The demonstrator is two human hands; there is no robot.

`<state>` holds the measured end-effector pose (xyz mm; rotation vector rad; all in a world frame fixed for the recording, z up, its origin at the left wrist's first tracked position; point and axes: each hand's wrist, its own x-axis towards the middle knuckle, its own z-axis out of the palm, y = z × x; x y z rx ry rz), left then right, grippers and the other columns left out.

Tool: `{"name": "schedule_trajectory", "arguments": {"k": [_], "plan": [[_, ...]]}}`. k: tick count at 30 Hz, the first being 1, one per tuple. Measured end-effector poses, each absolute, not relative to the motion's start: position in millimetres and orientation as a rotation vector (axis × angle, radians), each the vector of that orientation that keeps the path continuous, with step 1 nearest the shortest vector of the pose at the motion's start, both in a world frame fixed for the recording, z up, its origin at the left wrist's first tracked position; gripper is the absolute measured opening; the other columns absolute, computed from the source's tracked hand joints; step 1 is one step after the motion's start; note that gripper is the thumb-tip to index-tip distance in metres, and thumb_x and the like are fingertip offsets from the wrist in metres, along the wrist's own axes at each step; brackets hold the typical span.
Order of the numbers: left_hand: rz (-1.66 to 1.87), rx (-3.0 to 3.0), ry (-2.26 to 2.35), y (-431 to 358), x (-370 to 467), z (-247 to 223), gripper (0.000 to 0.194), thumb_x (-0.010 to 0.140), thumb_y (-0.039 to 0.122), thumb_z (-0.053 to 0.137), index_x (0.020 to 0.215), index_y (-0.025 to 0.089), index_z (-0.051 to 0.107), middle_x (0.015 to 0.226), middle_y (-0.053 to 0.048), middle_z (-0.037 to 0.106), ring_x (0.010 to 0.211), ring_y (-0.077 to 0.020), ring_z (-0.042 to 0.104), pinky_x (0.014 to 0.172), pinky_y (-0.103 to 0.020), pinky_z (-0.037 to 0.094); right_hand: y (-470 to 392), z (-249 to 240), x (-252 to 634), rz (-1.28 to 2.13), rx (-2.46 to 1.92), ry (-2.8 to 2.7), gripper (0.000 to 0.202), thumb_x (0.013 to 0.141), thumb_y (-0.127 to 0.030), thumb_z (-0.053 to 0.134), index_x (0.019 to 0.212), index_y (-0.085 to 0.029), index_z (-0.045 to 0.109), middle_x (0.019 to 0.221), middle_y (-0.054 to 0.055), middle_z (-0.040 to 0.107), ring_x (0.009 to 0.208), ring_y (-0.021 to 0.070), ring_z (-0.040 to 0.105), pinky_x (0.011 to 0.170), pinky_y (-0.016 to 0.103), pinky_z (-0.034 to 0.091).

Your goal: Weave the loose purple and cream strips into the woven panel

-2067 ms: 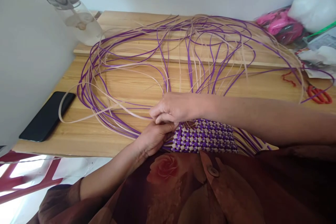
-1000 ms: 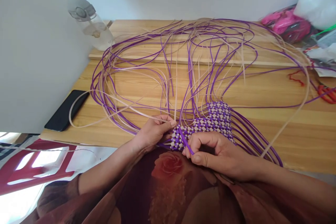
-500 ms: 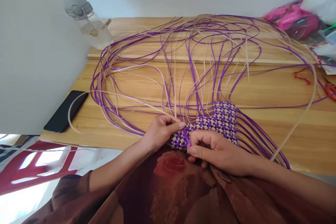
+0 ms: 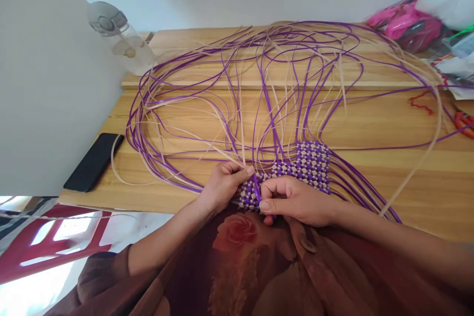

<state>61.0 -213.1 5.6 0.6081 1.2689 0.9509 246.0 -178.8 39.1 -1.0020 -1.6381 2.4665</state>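
Holding a purple strand (image 4: 256, 188) in our right hand (image 4: 296, 200) and a pale strand (image 4: 222, 152) in our left hand (image 4: 225, 182), both pinched closed at the woven piece (image 4: 313, 164) in the lower centre, we might skew its edge if loose strands (image 4: 138, 133) across the bench (image 4: 374, 173) snag.

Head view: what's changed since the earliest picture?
The right hand drew back from the left hand, rightward and toward the body, and now pinches a purple strip. The left hand stays at the left end of the woven piece; phone and bottle stayed put.
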Motion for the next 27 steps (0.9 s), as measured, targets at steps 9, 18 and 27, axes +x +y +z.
{"name": "schedule_trajectory", "arguments": {"k": [9, 18, 27], "plan": [[0.929, 0.636, 1.195, -214.9, 56.8, 6.4, 0.033, 0.067, 0.044, 0.079, 0.074, 0.014, 0.069, 0.052, 0.003, 0.054, 0.042, -0.0051, 0.037, 0.043, -0.021, 0.023, -159.8, 58.9, 244.4, 2.003, -1.187, -1.878, 0.035, 0.087, -0.051, 0.059, 0.092, -0.016, 0.058, 0.072, 0.001, 0.064, 0.058, 0.0117, 0.065, 0.044, 0.018, 0.048], [1.131, 0.966, 1.213, -218.0, 58.0, 4.9, 0.018, 0.077, 0.034, 0.073, 0.080, 0.016, 0.074, 0.080, -0.002, 0.072, 0.074, -0.0141, 0.060, 0.073, -0.025, 0.044, -120.7, 48.3, 213.1, 2.001, -1.313, -2.062, 0.027, 0.089, -0.041, 0.057, 0.084, -0.015, 0.058, 0.061, -0.003, 0.056, 0.039, 0.0064, 0.054, 0.031, 0.015, 0.038], [1.052, 0.891, 1.275, -216.4, 56.9, 2.4, 0.025, 0.075, 0.040, 0.074, 0.075, 0.015, 0.070, 0.066, 0.001, 0.063, 0.060, -0.0101, 0.050, 0.059, -0.022, 0.037, -51.8, 44.3, 212.0, 1.161, -1.359, -1.773, 0.023, 0.082, -0.023, 0.064, 0.063, -0.016, 0.052, 0.049, -0.006, 0.047, 0.042, 0.0040, 0.042, 0.042, 0.019, 0.030]]}}
